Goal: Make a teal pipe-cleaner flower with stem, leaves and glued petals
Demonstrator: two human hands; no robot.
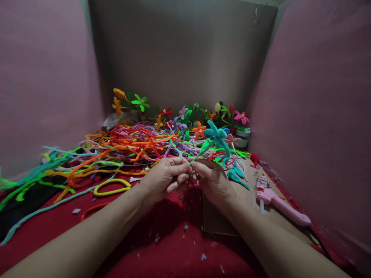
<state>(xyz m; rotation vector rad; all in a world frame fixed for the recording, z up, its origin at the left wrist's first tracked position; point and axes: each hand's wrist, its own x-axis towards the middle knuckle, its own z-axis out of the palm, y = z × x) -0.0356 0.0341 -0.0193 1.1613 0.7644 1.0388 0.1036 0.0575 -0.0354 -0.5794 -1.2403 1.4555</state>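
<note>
Between my two hands is a pipe-cleaner flower [217, 136] with teal petals and a green stem and leaf, tilted up to the right. My left hand [171, 173] pinches the lower end of the stem between thumb and forefinger. Right beside it, my right hand [213, 177] grips the same stem with its thumb on top. The fingertips of both hands nearly touch, and they hide the stem's bottom end. Loose teal pipe-cleaner pieces [237, 175] lie on the cardboard just right of my right hand.
A large heap of coloured pipe cleaners [136, 141] spreads behind my left hand. Finished flowers [141, 102] stand along the back wall. At right, a pink glue gun [279, 202] rests on cardboard [220, 220]. A yellow loop [112, 187] and scraps lie on the red cloth [174, 247].
</note>
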